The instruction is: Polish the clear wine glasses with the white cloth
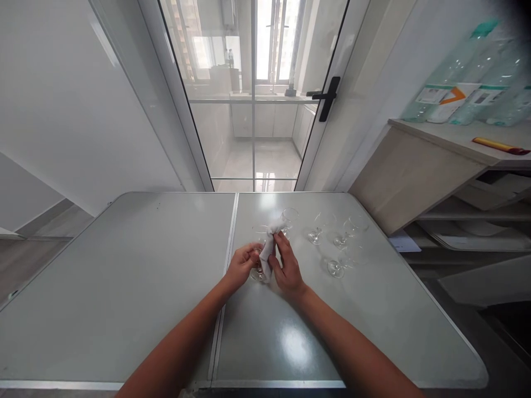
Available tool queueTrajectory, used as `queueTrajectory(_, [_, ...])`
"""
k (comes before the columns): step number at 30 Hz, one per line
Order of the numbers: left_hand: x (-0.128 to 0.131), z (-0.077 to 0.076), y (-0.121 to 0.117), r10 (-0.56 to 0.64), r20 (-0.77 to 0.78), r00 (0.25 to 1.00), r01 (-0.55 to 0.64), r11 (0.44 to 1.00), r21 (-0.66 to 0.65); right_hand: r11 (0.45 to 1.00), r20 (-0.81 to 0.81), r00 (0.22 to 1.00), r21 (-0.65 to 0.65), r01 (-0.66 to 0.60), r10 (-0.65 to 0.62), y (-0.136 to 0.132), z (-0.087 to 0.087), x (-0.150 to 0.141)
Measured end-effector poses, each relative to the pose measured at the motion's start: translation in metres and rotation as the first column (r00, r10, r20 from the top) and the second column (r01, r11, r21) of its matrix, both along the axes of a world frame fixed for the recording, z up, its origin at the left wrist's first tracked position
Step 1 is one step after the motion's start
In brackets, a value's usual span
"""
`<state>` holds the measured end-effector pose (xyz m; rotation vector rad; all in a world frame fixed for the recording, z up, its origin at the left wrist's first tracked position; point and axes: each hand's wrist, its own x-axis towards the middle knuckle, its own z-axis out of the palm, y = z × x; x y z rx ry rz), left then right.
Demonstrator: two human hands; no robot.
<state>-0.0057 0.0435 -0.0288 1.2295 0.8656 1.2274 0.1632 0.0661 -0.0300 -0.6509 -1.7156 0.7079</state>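
Smooth grey-green tabletop [136, 304] with rounded corners and pale metal edging fills the foreground, split by a seam running roughly from 6 to 12 o'clock. Near the middle, the person's left hand [240, 266] pinches a clear stemmed drinking glass [258, 275] between thumb and fingers, its round foot low; whether that foot touches the table cannot be told. Just beside it, the right hand [288, 266] grips a bunched white cloth [266, 257] between thumb and fingertips, the cloth against the glass. Four more clear stemmed glasses [336, 269] stand apart, spread from 1 to 3 o'clock of the hands. Farther off at 2 o'clock, a wood-toned shelf unit [440, 166] carries pale green plastic bottles [433, 95] and a yellow-and-red slim object [500, 146]. Beyond the table at 12 o'clock is a glass-paned door [243, 119] with a black handle [330, 99], showing a bright, pale room behind.
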Motion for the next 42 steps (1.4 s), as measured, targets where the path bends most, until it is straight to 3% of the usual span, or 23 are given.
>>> queueTrajectory(2, [-0.001,-0.001,-0.001,-0.005,-0.122,0.992,0.014,0.997,0.073,0.976,0.196,0.978,0.215,0.028,-0.071,0.002,0.002,0.004])
queueTrajectory(4, [-0.003,-0.001,-0.002,0.081,-0.342,0.936,-0.011,0.980,0.201,0.928,0.373,0.921,0.371,-0.035,-0.114,0.003,0.010,0.007])
queueTrajectory(7, [-0.007,-0.001,-0.005,0.334,-0.643,0.690,0.003,0.886,0.464,0.886,0.507,0.841,0.458,-0.077,-0.189,0.002,0.025,0.007])
queueTrajectory(10, [-0.010,0.004,-0.006,0.505,-0.713,0.487,0.156,0.753,0.639,0.937,0.491,0.842,0.347,0.048,-0.225,0.002,0.033,0.005])
queueTrajectory(13, [-0.013,0.009,-0.007,0.550,-0.710,0.439,0.301,0.655,0.693,0.995,0.399,0.913,-0.008,0.100,-0.089,0.007,0.035,0.010])
queueTrajectory(15, [-0.015,0.010,-0.008,0.535,-0.708,0.461,0.321,0.644,0.695,0.951,0.212,0.971,-0.307,-0.039,0.108,0.013,0.035,0.015])
queueTrajectory(17, [-0.015,0.008,-0.009,0.494,-0.693,0.526,0.251,0.688,0.681,0.816,-0.101,0.968,-0.522,-0.248,0.230,0.016,0.035,0.017])
queueTrajectory(20, [-0.007,0.003,-0.010,0.395,-0.587,0.706,0.003,0.828,0.560,0.586,-0.562,0.820,-0.631,-0.509,0.108,0.011,0.038,0.010])
queueTrajectory(23, [0.006,0.000,-0.010,0.305,-0.411,0.859,-0.189,0.935,0.300,0.432,-0.744,0.667,-0.611,-0.664,-0.026,-0.002,0.036,-0.005])
queueTrajectory(25, [0.012,0.000,-0.010,0.282,-0.330,0.901,-0.234,0.956,0.176,0.438,-0.739,0.672,-0.620,-0.651,-0.046,-0.010,0.030,-0.014])
queueTrajectory(28, [0.014,0.002,-0.009,0.312,-0.277,0.909,-0.282,0.948,0.145,0.603,-0.633,0.774,-0.628,-0.493,-0.026,-0.014,0.017,-0.018])
queueTrajectory(30, [0.013,0.004,-0.009,0.338,-0.264,0.904,-0.308,0.940,0.147,0.720,-0.523,0.851,-0.570,-0.396,0.054,-0.013,0.011,-0.016])
queueTrajectory(33, [0.011,0.008,-0.009,0.376,-0.270,0.886,-0.351,0.926,0.140,0.807,-0.351,0.906,-0.448,-0.385,0.238,-0.009,0.010,-0.011])
queueTrajectory(35, [0.008,0.010,-0.009,0.437,-0.305,0.846,-0.398,0.899,0.185,0.807,-0.295,0.910,-0.436,-0.400,0.291,-0.007,0.011,-0.011])
queueTrajectory(37, [0.005,0.012,-0.007,0.486,-0.335,0.807,-0.428,0.873,0.235,0.787,-0.307,0.915,-0.481,-0.387,0.262,-0.006,0.009,-0.014])
queueTrajectory(39, [0.002,0.013,-0.005,0.498,-0.290,0.817,-0.441,0.864,0.241,0.751,-0.346,0.911,-0.535,-0.387,0.223,-0.003,0.004,-0.017])
queueTrajectory(42, [-0.001,0.014,-0.002,0.384,-0.006,0.923,-0.381,0.917,0.114,0.606,-0.419,0.877,-0.641,-0.470,0.237,0.000,-0.003,-0.019])
